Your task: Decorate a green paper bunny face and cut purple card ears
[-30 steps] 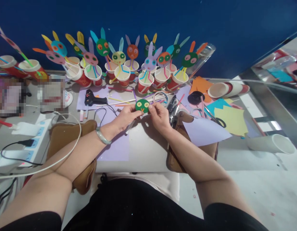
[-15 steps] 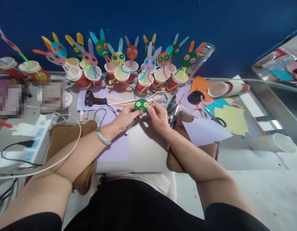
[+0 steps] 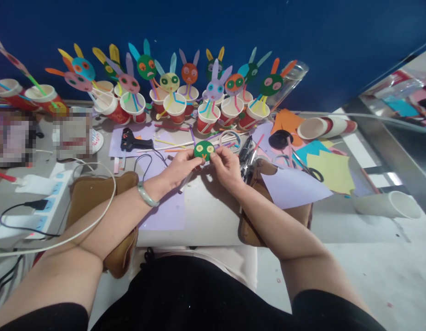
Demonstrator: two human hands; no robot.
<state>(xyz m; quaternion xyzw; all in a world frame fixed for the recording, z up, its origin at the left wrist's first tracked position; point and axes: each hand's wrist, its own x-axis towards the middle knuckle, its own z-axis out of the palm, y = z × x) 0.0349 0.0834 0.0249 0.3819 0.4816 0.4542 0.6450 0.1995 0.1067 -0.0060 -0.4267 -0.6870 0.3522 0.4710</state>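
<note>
In the head view, the left hand (image 3: 180,171) and right hand (image 3: 230,171) are pinching a green paper disc (image 3: 204,145) by its edges, each grip closing between thumb and fingers, and are holding it above the surface (image 3: 209,216). The disc is bearing two pale round eyes and an orange V-shaped piece, but no ears are showing on it. Behind it, long-eared rabbit figures (image 3: 215,90) are standing in red-and-white paper cups (image 3: 208,127), their faces and ears being in place; by comparison, the disc is looking only partly made up. A black glue gun (image 3: 133,140) is lying on purple paper to the left, while scissors (image 3: 316,174) are resting beside a yellow-green sheet (image 3: 332,171) on the right, and stacked cups (image 3: 312,128) are lying sideways behind them.
</note>
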